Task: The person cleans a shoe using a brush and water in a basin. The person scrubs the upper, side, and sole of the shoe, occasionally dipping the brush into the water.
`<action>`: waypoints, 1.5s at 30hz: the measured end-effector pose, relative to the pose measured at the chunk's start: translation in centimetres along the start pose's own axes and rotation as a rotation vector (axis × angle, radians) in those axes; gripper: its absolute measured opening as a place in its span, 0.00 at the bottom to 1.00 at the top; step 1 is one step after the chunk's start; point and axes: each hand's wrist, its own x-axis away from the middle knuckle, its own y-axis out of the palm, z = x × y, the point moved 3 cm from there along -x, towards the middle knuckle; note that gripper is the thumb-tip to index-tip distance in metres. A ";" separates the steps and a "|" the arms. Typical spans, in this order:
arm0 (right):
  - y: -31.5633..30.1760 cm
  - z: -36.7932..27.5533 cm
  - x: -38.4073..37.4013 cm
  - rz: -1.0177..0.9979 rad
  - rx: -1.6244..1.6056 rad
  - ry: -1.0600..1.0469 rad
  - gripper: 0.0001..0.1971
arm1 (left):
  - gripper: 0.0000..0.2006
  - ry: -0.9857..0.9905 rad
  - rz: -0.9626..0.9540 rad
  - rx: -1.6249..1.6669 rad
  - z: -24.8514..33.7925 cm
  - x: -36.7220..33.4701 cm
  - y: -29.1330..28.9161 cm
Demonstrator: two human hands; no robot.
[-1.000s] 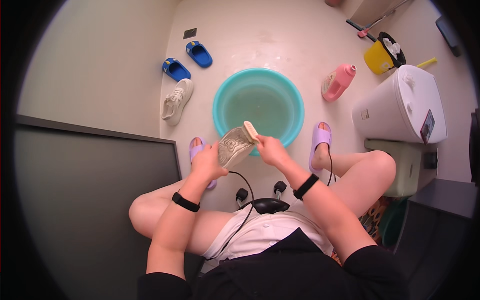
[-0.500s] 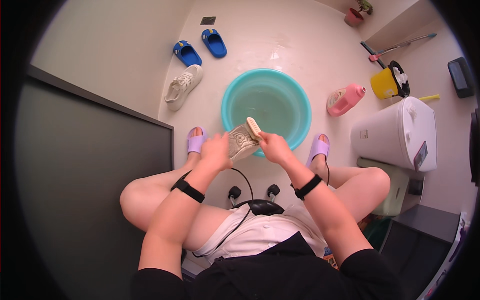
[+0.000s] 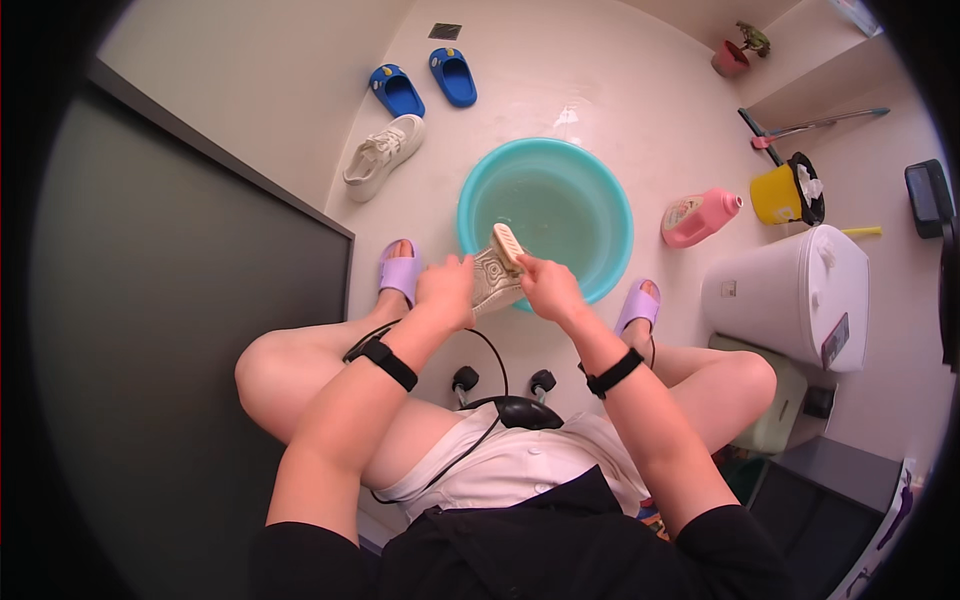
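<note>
My left hand (image 3: 445, 290) is closed round a shoe (image 3: 490, 282), whose patterned sole faces up. In my right hand (image 3: 551, 288) is a pale scrubbing brush (image 3: 507, 241), its head lying against the sole's far edge. Whether the bristles touch the sole is hidden under the brush. Both hands are over the near rim of a turquoise basin (image 3: 626, 225) with clear-looking water in it. The matching white shoe (image 3: 384, 158) lies on the floor beyond the basin's left side.
Blue clogs (image 3: 398, 92) sit by the left wall. A pink jug (image 3: 700, 217), a yellow bin (image 3: 775, 195) and a lidded white bin (image 3: 755, 280) stand to the right. My feet in lilac slides (image 3: 400, 272) flank the basin. A black cable (image 3: 503, 365) loops below my hands.
My view has turned slightly, so the floor things sit shifted. The brush is a little farther out along the sole. Both hands keep their hold.
</note>
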 end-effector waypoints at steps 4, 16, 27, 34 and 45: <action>1.2 2.3 -3.5 0.030 0.057 0.059 0.19 | 0.42 0.016 0.030 0.002 0.6 -0.5 0.2; 1.1 3.8 0.0 0.041 0.010 0.029 0.20 | 0.43 -0.006 0.010 0.014 0.0 -0.3 0.4; 0.1 1.9 2.2 -0.010 -0.191 -0.056 0.21 | 0.44 -0.023 -0.030 -0.009 -0.2 -0.1 0.5; 1.0 10.5 -1.8 0.074 -0.012 0.173 0.21 | 0.44 0.023 -0.009 -0.037 1.3 -0.5 0.5; 1.6 7.6 0.7 0.019 -0.226 0.136 0.22 | 0.43 0.002 0.013 -0.011 -0.5 -0.8 1.1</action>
